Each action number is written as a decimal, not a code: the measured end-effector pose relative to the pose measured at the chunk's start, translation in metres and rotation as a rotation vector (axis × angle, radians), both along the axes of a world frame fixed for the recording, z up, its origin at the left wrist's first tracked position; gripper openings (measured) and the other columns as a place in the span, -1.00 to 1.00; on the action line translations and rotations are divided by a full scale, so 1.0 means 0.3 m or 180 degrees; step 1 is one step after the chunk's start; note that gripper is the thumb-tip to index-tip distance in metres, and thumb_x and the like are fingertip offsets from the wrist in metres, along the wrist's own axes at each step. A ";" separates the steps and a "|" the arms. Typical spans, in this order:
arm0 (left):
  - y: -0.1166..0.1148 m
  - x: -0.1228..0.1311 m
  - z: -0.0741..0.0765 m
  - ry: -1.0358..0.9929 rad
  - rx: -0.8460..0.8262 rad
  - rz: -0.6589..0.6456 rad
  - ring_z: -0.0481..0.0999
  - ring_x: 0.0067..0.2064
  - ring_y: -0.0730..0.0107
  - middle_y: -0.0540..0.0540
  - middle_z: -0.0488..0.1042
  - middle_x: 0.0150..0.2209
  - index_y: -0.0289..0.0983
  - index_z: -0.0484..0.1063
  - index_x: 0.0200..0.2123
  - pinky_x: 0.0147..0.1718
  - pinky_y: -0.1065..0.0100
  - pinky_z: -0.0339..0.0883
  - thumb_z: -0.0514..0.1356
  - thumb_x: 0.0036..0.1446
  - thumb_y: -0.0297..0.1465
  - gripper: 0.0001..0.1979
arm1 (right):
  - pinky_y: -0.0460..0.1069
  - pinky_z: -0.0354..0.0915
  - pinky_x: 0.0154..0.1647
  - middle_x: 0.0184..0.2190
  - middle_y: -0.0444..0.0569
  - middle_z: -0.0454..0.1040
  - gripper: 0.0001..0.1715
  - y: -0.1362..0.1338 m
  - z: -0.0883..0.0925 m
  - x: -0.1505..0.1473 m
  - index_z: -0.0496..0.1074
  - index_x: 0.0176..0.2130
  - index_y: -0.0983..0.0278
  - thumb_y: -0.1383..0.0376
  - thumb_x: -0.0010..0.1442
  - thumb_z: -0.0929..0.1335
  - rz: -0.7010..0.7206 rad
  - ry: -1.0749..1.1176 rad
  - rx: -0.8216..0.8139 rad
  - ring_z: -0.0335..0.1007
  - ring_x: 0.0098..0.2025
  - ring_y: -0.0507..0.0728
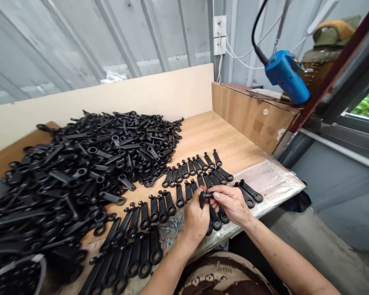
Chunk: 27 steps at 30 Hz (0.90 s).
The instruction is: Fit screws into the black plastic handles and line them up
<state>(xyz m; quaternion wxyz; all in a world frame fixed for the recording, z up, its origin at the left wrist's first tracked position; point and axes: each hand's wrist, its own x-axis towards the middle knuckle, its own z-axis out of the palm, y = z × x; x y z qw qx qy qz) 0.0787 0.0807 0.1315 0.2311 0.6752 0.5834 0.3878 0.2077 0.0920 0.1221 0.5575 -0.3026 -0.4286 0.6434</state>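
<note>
My left hand [197,219] is closed around a black crank handle [202,199], its rounded end showing above the thumb. The thumb and fingers of my right hand [232,203] pinch a short black knob [209,195] that sticks out sideways from that handle. Whether the knob is a separate piece is hidden by the fingers. Below and beside my hands lie rows of similar black crank handles [144,215], each with a ring at one end and a small knob at the other. Small metal screws [175,226] lie loose by my left wrist.
A large heap of black crank handles [89,164] covers the left of the wooden table [199,129]. A clear bag [15,274] of dark parts sits at the lower left. A blue power tool [287,76] hangs at upper right, near a bottle [322,55] and a cardboard box [252,114].
</note>
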 end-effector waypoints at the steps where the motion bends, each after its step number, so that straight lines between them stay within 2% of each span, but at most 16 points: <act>1: -0.001 0.015 -0.007 0.0107 0.0065 0.0007 0.49 -0.10 0.17 -0.23 0.50 -0.16 -0.33 0.28 -0.05 -0.16 0.21 0.34 -0.02 0.11 -0.46 -0.69 | -0.12 0.29 -0.60 -0.55 -0.10 0.48 -0.81 -0.012 -0.004 0.008 0.54 -0.27 0.22 0.24 0.07 0.38 -0.0202 -0.0151 0.0105 0.34 -0.57 0.01; 5: -0.007 0.066 -0.026 0.0385 0.0324 0.0001 0.53 -0.17 0.14 -0.30 0.52 -0.20 -0.38 0.25 -0.02 -0.23 0.22 0.39 -0.02 0.13 -0.41 -0.66 | -0.07 0.33 -0.56 -0.48 -0.09 0.49 -0.79 -0.057 -0.016 0.025 0.53 -0.22 0.14 0.27 0.13 0.33 -0.1202 -0.0962 0.0771 0.34 -0.59 0.02; 8: -0.006 0.086 -0.044 0.0388 0.0411 -0.0035 0.54 -0.18 0.12 -0.34 0.52 -0.20 -0.42 0.24 -0.03 -0.25 0.22 0.41 -0.03 0.14 -0.40 -0.65 | -0.06 0.33 -0.56 -0.43 -0.08 0.49 -0.79 -0.073 -0.030 0.029 0.52 -0.22 0.14 0.28 0.14 0.32 -0.1540 -0.1234 0.0912 0.33 -0.59 0.01; 10: -0.001 0.091 -0.058 0.0375 0.0399 -0.0036 0.53 -0.16 0.11 -0.35 0.51 -0.18 -0.43 0.23 -0.03 -0.24 0.19 0.41 -0.04 0.14 -0.40 -0.65 | -0.08 0.33 -0.57 -0.45 -0.07 0.49 -0.79 -0.071 -0.037 0.030 0.52 -0.23 0.19 0.27 0.14 0.32 -0.1522 -0.1273 0.0833 0.34 -0.59 0.01; 14: 0.022 0.109 -0.071 0.0390 0.0228 -0.0069 0.52 -0.15 0.10 -0.35 0.49 -0.15 -0.41 0.18 0.02 -0.19 0.13 0.40 -0.08 0.16 -0.40 -0.62 | -0.12 0.31 -0.60 -0.56 -0.10 0.45 -0.74 -0.037 -0.021 0.050 0.51 -0.27 0.29 0.20 0.13 0.31 -0.1202 -0.1245 0.0502 0.32 -0.60 -0.01; 16: 0.036 0.123 -0.059 0.0341 0.0097 -0.0328 0.47 -0.05 0.09 -0.41 0.42 -0.04 -0.46 0.04 0.12 -0.11 0.12 0.36 -0.02 0.14 -0.38 -0.50 | -0.13 0.29 -0.60 -0.57 -0.10 0.44 -0.70 0.003 0.007 0.082 0.50 -0.29 0.32 0.16 0.12 0.31 -0.1030 -0.1334 0.0395 0.32 -0.59 0.00; 18: 0.049 0.128 -0.033 0.0257 0.0030 -0.0589 0.29 0.12 0.05 -0.48 0.22 0.12 -0.50 -0.18 0.20 0.03 0.09 0.24 0.11 0.06 -0.34 -0.27 | -0.13 0.28 -0.59 -0.57 -0.10 0.44 -0.67 0.064 0.045 0.132 0.49 -0.28 0.33 0.13 0.10 0.31 -0.0970 -0.1649 0.0470 0.31 -0.59 0.00; 20: 0.056 0.109 0.000 0.0103 0.0055 -0.0638 0.09 0.23 0.04 -0.45 0.03 0.21 -0.44 -0.31 0.23 0.12 0.05 0.09 0.19 0.00 -0.30 -0.10 | -0.13 0.25 -0.55 -0.57 -0.10 0.43 -0.63 0.146 0.088 0.193 0.48 -0.28 0.34 0.10 0.13 0.28 -0.1047 -0.2293 0.0692 0.31 -0.57 0.00; 21: 0.055 0.086 0.018 -0.0016 0.0087 -0.0565 0.05 0.24 0.05 -0.40 0.00 0.23 -0.38 -0.32 0.24 0.14 0.04 0.06 0.20 -0.01 -0.28 -0.09 | -0.13 0.24 -0.52 -0.56 -0.10 0.43 -0.61 0.192 0.108 0.224 0.47 -0.29 0.33 0.10 0.17 0.24 -0.1076 -0.2859 0.0830 0.32 -0.54 0.01; 24: 0.039 -0.035 0.056 -0.0558 0.0209 -0.0145 0.18 0.16 0.15 -0.25 0.13 0.17 -0.19 -0.22 0.23 0.08 0.05 0.12 0.17 0.05 -0.28 -0.22 | -0.13 0.21 -0.36 -0.46 -0.05 0.48 -0.59 0.331 0.139 0.296 0.46 -0.31 0.30 0.17 0.25 0.14 -0.0943 -0.4914 0.1000 0.39 -0.38 0.04; 25: 0.028 -0.088 0.063 -0.0757 0.0266 0.0043 0.22 0.13 0.17 -0.22 0.18 0.13 -0.15 -0.17 0.22 0.05 0.07 0.14 0.17 0.06 -0.29 -0.26 | -0.12 0.19 -0.32 -0.42 -0.01 0.50 -0.61 0.371 0.137 0.307 0.46 -0.32 0.30 0.20 0.25 0.14 -0.0843 -0.5427 0.0942 0.40 -0.33 0.06; 27: -0.004 -0.201 0.067 -0.1205 0.0311 0.0375 0.30 0.06 0.18 -0.19 0.29 0.05 -0.13 -0.09 0.19 -0.02 0.13 0.20 0.20 0.04 -0.32 -0.29 | -0.08 0.17 -0.31 -0.37 0.08 0.52 -0.65 0.431 0.117 0.310 0.47 -0.33 0.31 0.24 0.22 0.16 -0.0712 -0.5938 0.0764 0.41 -0.27 0.13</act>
